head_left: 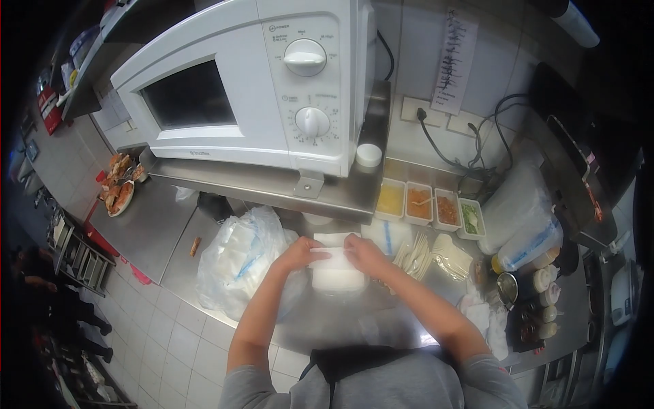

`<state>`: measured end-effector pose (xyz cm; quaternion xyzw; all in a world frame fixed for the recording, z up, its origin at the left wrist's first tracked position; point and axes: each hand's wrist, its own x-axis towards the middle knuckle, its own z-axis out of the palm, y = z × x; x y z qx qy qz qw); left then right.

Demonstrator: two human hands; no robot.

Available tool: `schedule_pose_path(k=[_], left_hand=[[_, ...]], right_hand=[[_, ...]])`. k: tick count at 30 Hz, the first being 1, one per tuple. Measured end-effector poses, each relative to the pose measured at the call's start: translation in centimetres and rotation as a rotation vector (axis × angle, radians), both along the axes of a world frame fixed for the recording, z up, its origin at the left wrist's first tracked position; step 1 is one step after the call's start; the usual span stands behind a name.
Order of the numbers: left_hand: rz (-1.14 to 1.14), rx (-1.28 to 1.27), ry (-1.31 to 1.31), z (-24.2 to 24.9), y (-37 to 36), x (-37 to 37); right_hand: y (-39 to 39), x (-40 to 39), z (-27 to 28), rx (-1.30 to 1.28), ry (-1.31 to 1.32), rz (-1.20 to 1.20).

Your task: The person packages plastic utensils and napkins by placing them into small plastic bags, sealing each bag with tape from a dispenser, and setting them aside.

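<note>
A white folded piece (pixel 338 280), which looks like paper or a napkin, is held above the steel counter (pixel 327 332). My left hand (pixel 298 255) pinches its left edge, and my right hand (pixel 364 256) grips the right side near the top. The fingertips almost meet, and the thumbs partly cover the piece. To the left of my left hand sits a bulky clear plastic bag (pixel 238 255) with white contents. Near my right hand lie wrapped wooden-looking cutlery (pixel 413 256) and a white pack with a blue stripe (pixel 377 234).
A white microwave (pixel 252 75) stands on a raised steel shelf (pixel 272 186). Small food tubs (pixel 418 203) line the wall. Squeeze bottles (pixel 545 278) and a metal ladle (pixel 507 288) are at right. A plate of food (pixel 120 198) sits far left; another person (pixel 68 307) stands beyond.
</note>
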<state>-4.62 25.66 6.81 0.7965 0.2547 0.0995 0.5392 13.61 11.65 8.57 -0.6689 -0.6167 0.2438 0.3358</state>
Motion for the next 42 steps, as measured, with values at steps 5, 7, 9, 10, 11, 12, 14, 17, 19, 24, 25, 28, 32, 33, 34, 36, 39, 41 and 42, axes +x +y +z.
schedule_pose_path(k=[5, 7, 9, 10, 11, 12, 14, 17, 19, 24, 25, 28, 32, 33, 34, 36, 39, 41, 42], left_hand=[[-0.063, 0.061, -0.050, 1.9, -1.5, 0.2], [-0.102, 0.063, -0.073, 3.4, -2.6, 0.5], [-0.148, 0.154, -0.167, 4.5, -3.9, 1.2], [-0.190, 0.141, -0.167, 4.7, -4.4, 1.6], [-0.167, 0.177, -0.165, 4.8, -4.6, 1.9], [-0.150, 0.210, -0.162, 4.7, -5.0, 2.3], [-0.149, 0.162, -0.283, 4.8, -6.4, 3.5], [-0.155, 0.155, -0.328, 4.3, -9.6, 6.3], [-0.327, 0.260, -0.358, 4.1, -14.0, 8.5], [-0.795, 0.569, -0.449, -1.5, -26.3, 15.7], [-0.774, 0.662, -0.494, -2.3, -28.8, 17.0], [-0.684, 0.831, -0.528, -4.3, -32.7, 20.7], [-0.734, 0.920, -0.334, -5.8, -33.0, 24.2], [-0.705, 0.924, -0.308, -5.3, -32.6, 24.1], [-0.669, 0.862, -0.269, -4.4, -32.4, 23.6], [-0.602, 0.795, -0.201, -2.8, -32.1, 21.8], [-0.102, 0.628, -0.276, -1.8, -29.2, 16.8], [0.112, 0.597, -0.188, -2.5, -26.2, 12.1], [0.233, 0.617, -0.125, -3.1, -25.4, 9.5]], right_hand=[[-1.6, -0.8, 2.7, 0.138, -0.194, 0.321], [-2.1, -0.6, 3.3, 0.038, -0.256, 0.332], [-3.6, -0.3, 3.8, -0.074, -0.313, 0.313], [-4.7, -0.1, 4.1, -0.088, -0.326, 0.315], [-6.2, 0.2, 4.4, -0.107, -0.336, 0.308], [-7.8, 0.8, 4.7, -0.130, -0.322, 0.252], [-11.5, 2.1, 5.7, -0.119, -0.199, 0.221], [-19.0, 5.2, 6.9, -0.098, -0.167, 0.038], [-24.4, 6.9, 8.0, -0.041, -0.149, -0.123], [-35.4, 7.2, 11.7, -0.120, -0.322, -0.500], [-36.8, 6.8, 12.0, -0.123, -0.327, -0.496], [-39.7, 6.0, 11.9, -0.081, -0.271, -0.584], [-41.3, 6.5, 10.3, -0.115, -0.220, -0.551], [-41.4, 6.8, 9.8, -0.115, -0.173, -0.553], [-41.2, 7.3, 9.4, -0.118, -0.125, -0.554], [-40.7, 8.3, 9.1, -0.209, -0.052, -0.514], [-40.2, 9.8, 7.7, -0.087, 0.031, -0.428], [-39.7, 10.8, 7.9, -0.091, 0.074, -0.387], [-39.3, 11.3, 7.7, -0.087, 0.088, -0.370]])
